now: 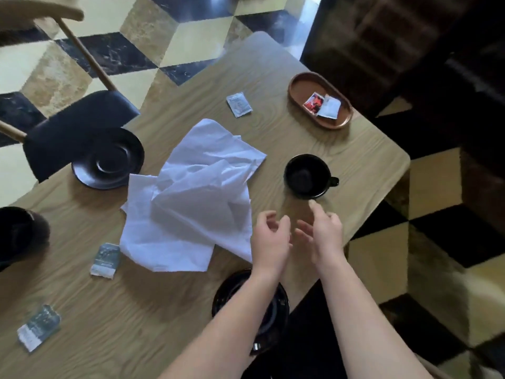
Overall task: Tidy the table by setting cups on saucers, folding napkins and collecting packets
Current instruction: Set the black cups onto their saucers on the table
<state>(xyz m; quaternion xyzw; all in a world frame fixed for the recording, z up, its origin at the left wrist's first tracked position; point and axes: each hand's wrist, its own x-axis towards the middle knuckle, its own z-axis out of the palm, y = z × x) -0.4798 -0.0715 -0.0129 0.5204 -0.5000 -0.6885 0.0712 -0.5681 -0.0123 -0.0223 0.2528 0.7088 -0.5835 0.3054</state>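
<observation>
Where fingers reach, cup (306, 176) just beyond.

From my remote seat I see two bare forearms with no sleeves, watch, rings or gloves, ending in a left hand (270, 239) and right hand (325, 236) with short, unpainted nails.

Black cup (306, 176), white napkins (191, 198), brown tray (300, 86), wood-grain table (273, 77), yellow-black chequered floor (109, 45).

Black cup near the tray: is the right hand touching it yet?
Apart. In the head view, bare table shows between the right hand, its fingers loosely open, and the black cup.
</observation>
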